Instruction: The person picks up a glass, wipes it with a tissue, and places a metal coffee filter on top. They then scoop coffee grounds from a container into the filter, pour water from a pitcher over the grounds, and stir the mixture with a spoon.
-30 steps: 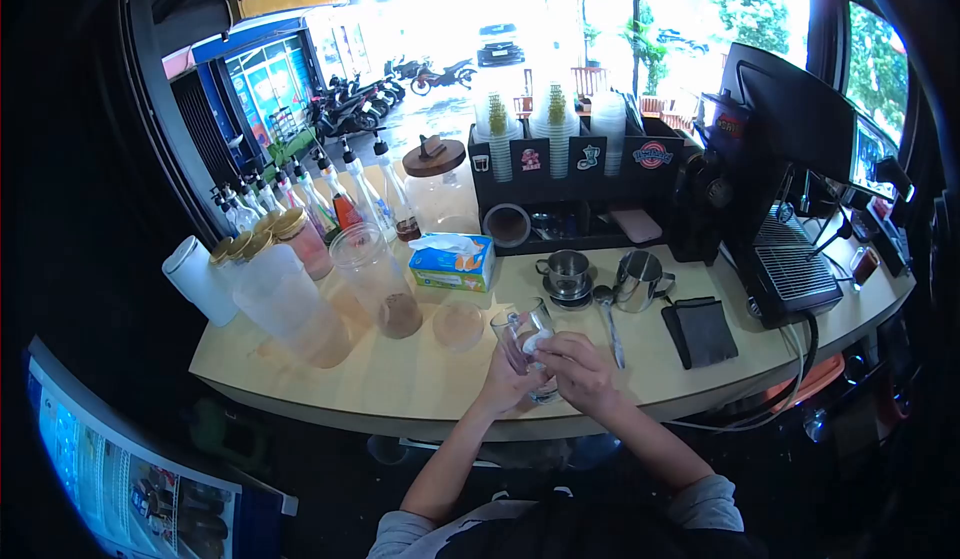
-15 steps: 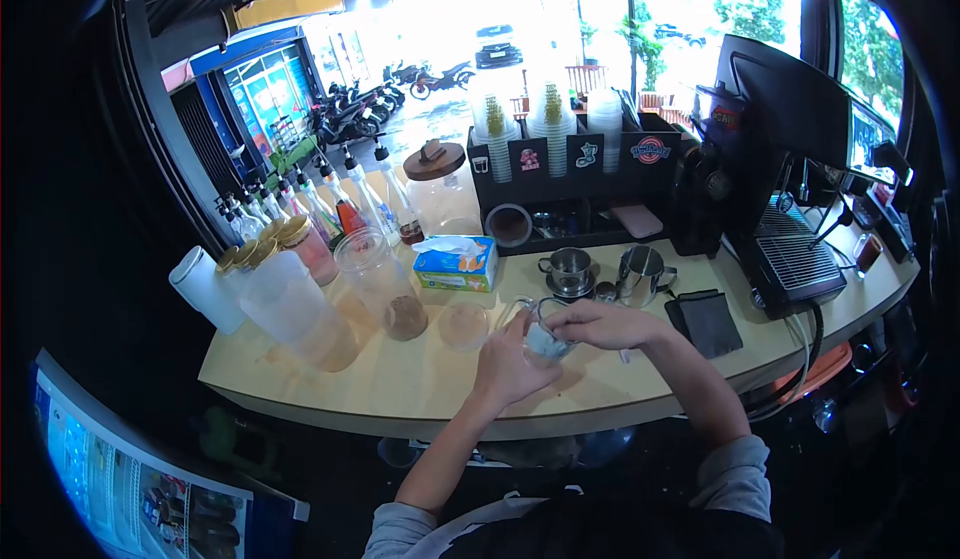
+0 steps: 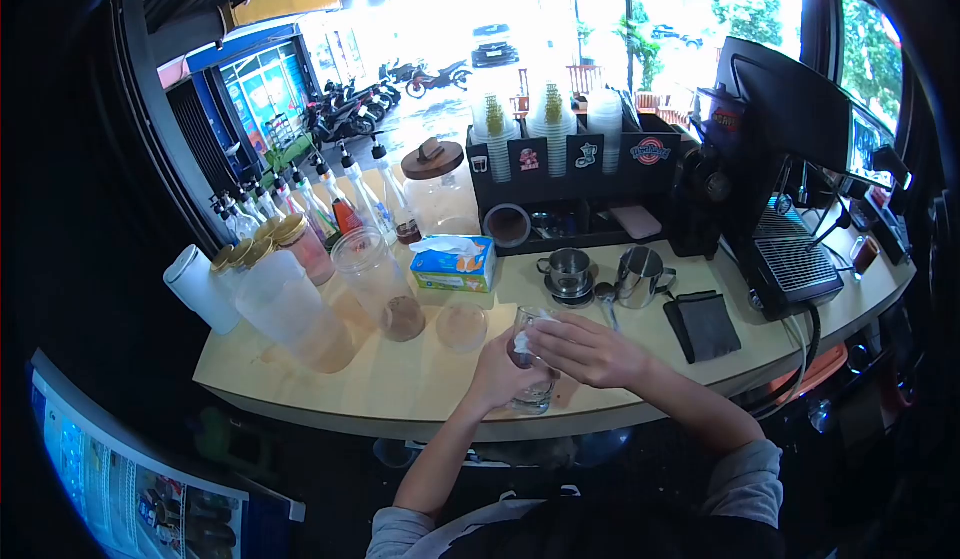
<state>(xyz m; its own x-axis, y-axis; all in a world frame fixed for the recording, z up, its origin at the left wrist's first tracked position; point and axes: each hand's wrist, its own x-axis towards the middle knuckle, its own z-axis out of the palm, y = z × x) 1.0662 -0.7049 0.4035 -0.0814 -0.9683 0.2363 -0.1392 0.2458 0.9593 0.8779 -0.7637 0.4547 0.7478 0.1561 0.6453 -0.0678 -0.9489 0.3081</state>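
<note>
Near the front edge of the counter, my left hand is wrapped round a clear drinking glass, its base showing below my fingers. My right hand is closed over the glass's upper part, with a crumpled white tissue between the hand and the glass. Part of the glass is hidden by my fingers. Just left of it lies a clear round lid. Behind and to the right are a metal drip filter cup, a spoon and a steel pitcher.
A tissue box, a tall clear jar with brown powder and a frosted container stand left. Pump bottles line the back. A black cup organizer stands behind; a dark cloth and espresso machine are right.
Both hands have shifted a little toward me with the glass and tissue. My right hand now covers the glass's side and top, and the spoon behind has come into clearer view.
</note>
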